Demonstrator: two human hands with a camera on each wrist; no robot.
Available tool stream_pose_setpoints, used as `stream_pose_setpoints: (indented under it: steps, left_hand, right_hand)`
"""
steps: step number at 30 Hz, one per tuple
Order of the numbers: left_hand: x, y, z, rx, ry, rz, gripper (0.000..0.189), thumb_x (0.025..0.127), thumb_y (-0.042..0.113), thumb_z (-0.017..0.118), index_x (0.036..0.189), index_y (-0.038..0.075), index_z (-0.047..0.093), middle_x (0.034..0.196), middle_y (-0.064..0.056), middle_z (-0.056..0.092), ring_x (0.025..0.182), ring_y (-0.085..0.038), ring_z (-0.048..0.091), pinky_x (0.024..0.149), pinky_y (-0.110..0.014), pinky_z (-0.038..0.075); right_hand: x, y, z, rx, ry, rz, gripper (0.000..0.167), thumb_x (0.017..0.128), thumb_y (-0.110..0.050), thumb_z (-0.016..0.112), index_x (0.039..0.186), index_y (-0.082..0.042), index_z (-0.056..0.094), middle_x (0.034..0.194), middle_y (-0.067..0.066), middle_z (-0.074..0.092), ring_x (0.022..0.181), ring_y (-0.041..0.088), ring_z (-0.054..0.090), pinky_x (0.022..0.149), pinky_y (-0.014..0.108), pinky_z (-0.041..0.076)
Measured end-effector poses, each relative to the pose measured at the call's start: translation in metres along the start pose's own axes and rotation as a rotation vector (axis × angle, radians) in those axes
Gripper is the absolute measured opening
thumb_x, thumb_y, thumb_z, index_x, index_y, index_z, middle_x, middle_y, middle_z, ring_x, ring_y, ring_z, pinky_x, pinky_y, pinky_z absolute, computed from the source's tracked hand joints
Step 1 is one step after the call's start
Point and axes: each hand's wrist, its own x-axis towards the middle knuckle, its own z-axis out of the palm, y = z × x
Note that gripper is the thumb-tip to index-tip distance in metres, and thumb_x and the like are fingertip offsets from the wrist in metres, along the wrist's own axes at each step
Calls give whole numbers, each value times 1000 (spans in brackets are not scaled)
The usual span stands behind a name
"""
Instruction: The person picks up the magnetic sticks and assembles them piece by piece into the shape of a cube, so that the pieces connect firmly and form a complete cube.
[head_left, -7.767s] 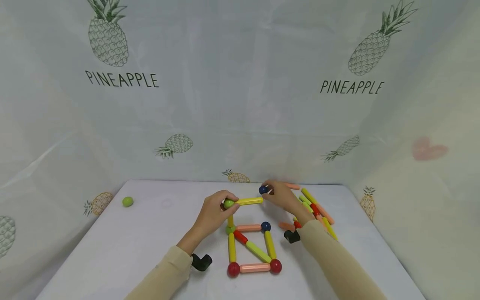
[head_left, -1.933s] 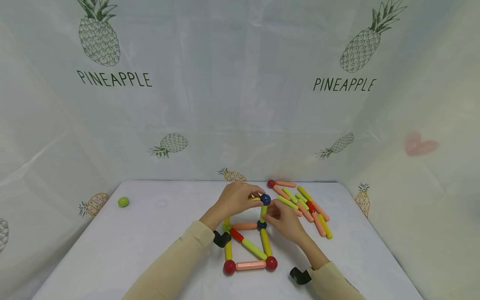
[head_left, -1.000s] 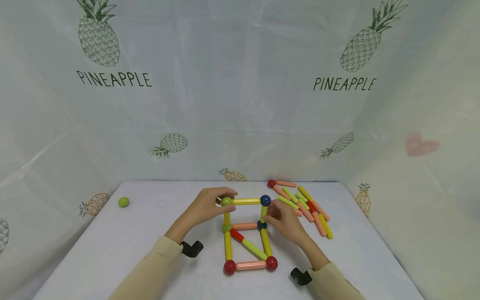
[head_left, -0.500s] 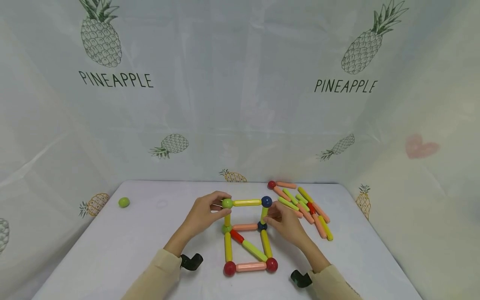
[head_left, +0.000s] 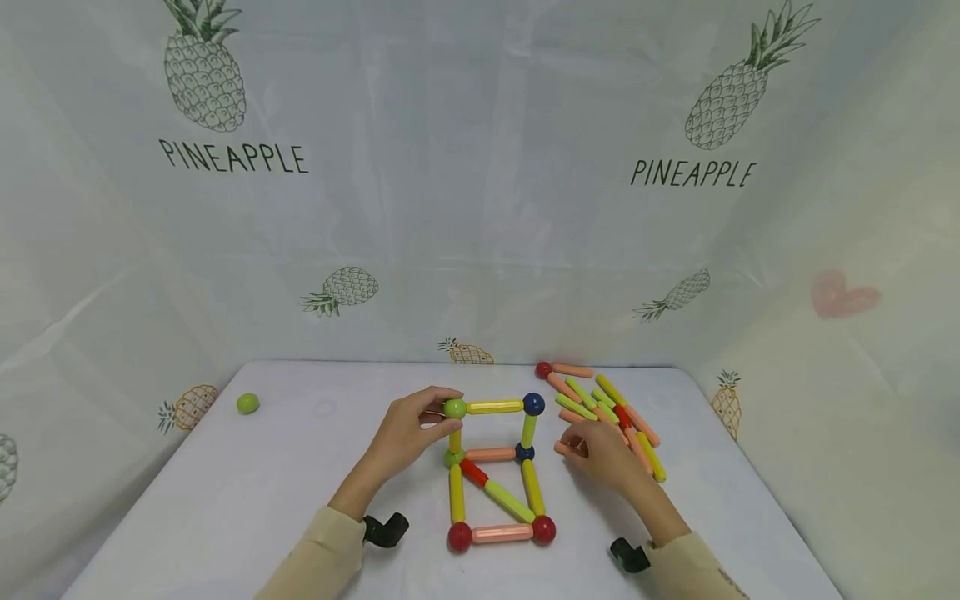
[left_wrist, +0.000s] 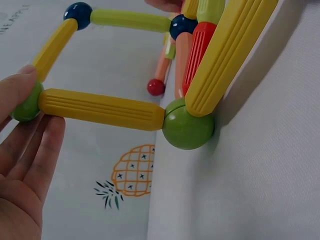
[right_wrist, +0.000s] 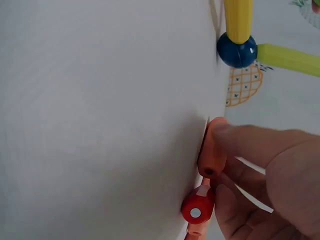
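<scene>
My left hand pinches the upper green ball of a magnetic ball-and-rod frame. From that ball a yellow rod runs level to the upper blue ball. A yellow upright and a light-green upright join these to a lower green ball and a lower blue ball. Toward me lies a square of rods with two red balls and a red and light-green diagonal. Right of the frame, my right hand pinches an orange magnetic rod at the tabletop.
Several loose rods in orange, yellow, light green and red lie at the back right, partly behind the right hand. Beside them sits a loose red ball. A green ball rests at the far left. A printed cloth hangs behind the table.
My left hand moved from the upper blue ball back to the upper green ball, now joined across by the yellow rod. My right hand let go of the light-green upright and took the orange rod.
</scene>
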Motion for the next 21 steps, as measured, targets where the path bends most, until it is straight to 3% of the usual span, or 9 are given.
stream_pose_setpoints:
  steps: [5, 9, 14, 18, 21]
  left_hand:
    - [-2, 0, 0, -27, 0, 11, 48, 93, 20, 85, 138, 19, 69, 117, 7, 74, 104, -12, 74, 94, -27, 60]
    - [-3, -2, 1, -49, -8, 8, 48, 93, 21, 84, 139, 22, 69, 121, 7, 73, 106, -12, 73, 94, -25, 59]
    - [-2, -3, 1, -51, -14, 13, 48, 94, 22, 83, 139, 26, 68, 121, 7, 73, 107, -13, 73, 94, -24, 59]
    - [-2, -5, -1, -41, -15, 5, 47, 94, 22, 84, 138, 27, 68, 118, 9, 73, 107, -12, 73, 94, -24, 59]
    - [-2, -6, -1, -35, -18, 5, 45, 95, 22, 83, 137, 27, 69, 117, 10, 74, 106, -11, 73, 94, -24, 59]
  right_hand:
    - [-2, 3, 0, -50, 17, -70, 10, 91, -18, 86, 99, -14, 79, 81, -8, 69, 69, 5, 52, 66, 21, 51]
    - [-7, -11, -9, 17, 28, -5, 10, 93, -18, 84, 102, -16, 80, 87, -9, 71, 75, 5, 59, 72, 24, 56]
    - [-14, -52, -19, 331, 57, 71, 14, 96, -20, 81, 110, -20, 80, 105, -5, 76, 89, 14, 73, 80, 27, 62]
    - [-10, -84, -4, 583, -5, 95, 19, 101, -26, 76, 119, -21, 77, 114, -2, 75, 99, 22, 73, 86, 25, 60]
    - [-2, -102, 14, 691, -28, 144, 27, 102, -34, 73, 126, -20, 74, 121, -1, 74, 104, 23, 71, 91, 29, 59]
